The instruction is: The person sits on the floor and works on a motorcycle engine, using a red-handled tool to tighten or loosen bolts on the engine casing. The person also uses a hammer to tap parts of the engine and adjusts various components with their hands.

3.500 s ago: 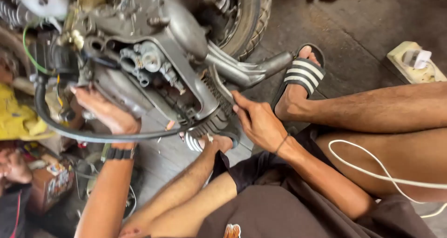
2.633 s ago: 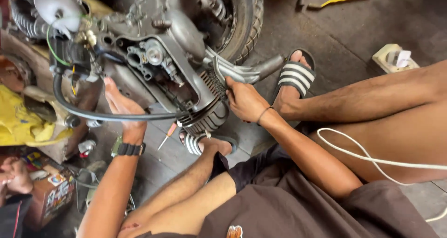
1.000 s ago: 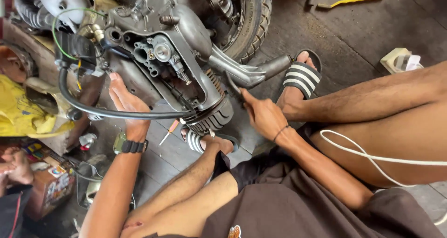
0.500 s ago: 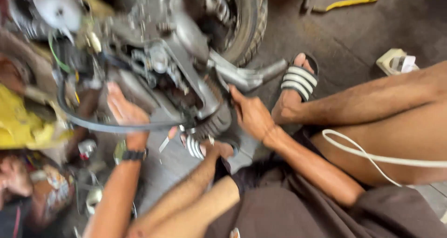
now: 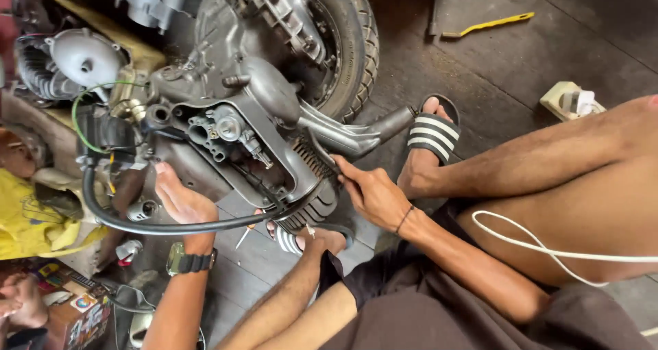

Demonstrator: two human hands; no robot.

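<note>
A grey scooter engine (image 5: pixel 240 127) lies on the floor, joined to a rear wheel with a black tyre (image 5: pixel 356 45). My left hand (image 5: pixel 179 201) presses flat against the engine's lower left side, beside a thick black hose (image 5: pixel 147 227) that loops under it. A watch sits on that wrist. My right hand (image 5: pixel 373 192) grips the finned cylinder end (image 5: pixel 312 185) of the engine, fingers curled on its edge just below the grey exhaust pipe (image 5: pixel 356 136).
My sandalled feet (image 5: pixel 432 134) rest either side of the engine. A small screwdriver (image 5: pixel 245 232) lies on the floor under the hose. A yellow tool (image 5: pixel 490 25) and a white power adapter (image 5: pixel 572 102) lie far right; yellow cloth (image 5: pixel 27 220) and boxes crowd the left.
The view steadied after a blur. My left hand shifted slightly along the engine's lower left side, and my right hand stayed at the cylinder fins.
</note>
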